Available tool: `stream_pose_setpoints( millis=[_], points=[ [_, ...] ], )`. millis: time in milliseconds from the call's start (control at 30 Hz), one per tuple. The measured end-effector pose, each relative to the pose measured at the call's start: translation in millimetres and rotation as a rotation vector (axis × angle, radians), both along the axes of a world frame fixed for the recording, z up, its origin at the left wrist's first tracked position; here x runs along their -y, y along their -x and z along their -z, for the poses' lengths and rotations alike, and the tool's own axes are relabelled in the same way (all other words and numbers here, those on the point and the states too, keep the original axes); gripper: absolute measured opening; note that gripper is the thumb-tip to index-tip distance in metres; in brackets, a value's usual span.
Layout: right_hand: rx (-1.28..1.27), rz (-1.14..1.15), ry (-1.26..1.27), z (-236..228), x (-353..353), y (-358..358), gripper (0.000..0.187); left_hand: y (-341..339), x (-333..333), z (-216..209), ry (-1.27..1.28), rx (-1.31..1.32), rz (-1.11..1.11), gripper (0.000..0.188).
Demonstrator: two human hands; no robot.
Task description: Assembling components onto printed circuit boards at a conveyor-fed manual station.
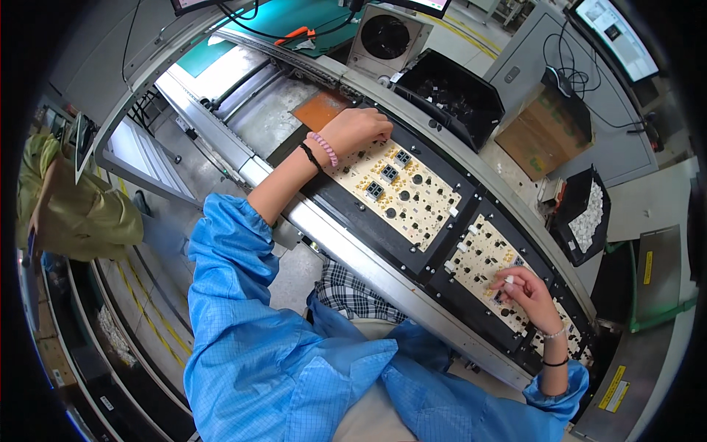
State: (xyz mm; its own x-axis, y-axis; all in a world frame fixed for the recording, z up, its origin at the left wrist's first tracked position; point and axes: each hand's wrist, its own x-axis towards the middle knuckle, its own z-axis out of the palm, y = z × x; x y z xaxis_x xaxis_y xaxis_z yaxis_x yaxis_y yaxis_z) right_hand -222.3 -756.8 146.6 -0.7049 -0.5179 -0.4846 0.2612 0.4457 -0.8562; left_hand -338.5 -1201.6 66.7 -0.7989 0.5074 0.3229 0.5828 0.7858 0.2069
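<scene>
My left hand (pixel 359 131) is over the far left corner of a cream circuit board (pixel 401 210) that sits in a black carrier frame. Its fingers are curled down and closed, and whatever they pinch is hidden beneath them. Three grey-and-black block connectors (pixel 389 173) stand in a slanting row on that board. Over a second cream circuit board (pixel 482 250) to the right, my right hand (pixel 532 298) pinches a small white connector (pixel 509 279) between thumb and fingers. Similar white connectors stand along this board's left edge.
A metal rail (pixel 353 258) runs along the near side of the line. Beyond it stand a black bin (pixel 449 96) of dark parts, a cardboard box (pixel 545 129) and a black tray (pixel 582 221) of white parts. Another person's sleeve (pixel 88 199) shows at far left.
</scene>
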Motion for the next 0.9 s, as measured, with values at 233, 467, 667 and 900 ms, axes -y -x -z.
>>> stream_pose_setpoints(
  millis=[233,467,667,900],
  points=[
    [-0.609,-0.200,-0.199,20,47,30,0.034,-6,5,-6,-0.119,-0.091,-0.002,0.016],
    [-0.953,-0.241,-0.168,41,101,54,0.033,2,8,4,-0.181,-0.102,0.000,0.018],
    [-0.962,-0.260,-0.190,60,117,54,0.018,6,24,8,-0.267,-0.089,-0.028,0.019],
    [-0.948,-0.161,-0.273,59,131,37,0.023,8,31,10,-0.271,-0.029,-0.022,0.020]
  ],
)
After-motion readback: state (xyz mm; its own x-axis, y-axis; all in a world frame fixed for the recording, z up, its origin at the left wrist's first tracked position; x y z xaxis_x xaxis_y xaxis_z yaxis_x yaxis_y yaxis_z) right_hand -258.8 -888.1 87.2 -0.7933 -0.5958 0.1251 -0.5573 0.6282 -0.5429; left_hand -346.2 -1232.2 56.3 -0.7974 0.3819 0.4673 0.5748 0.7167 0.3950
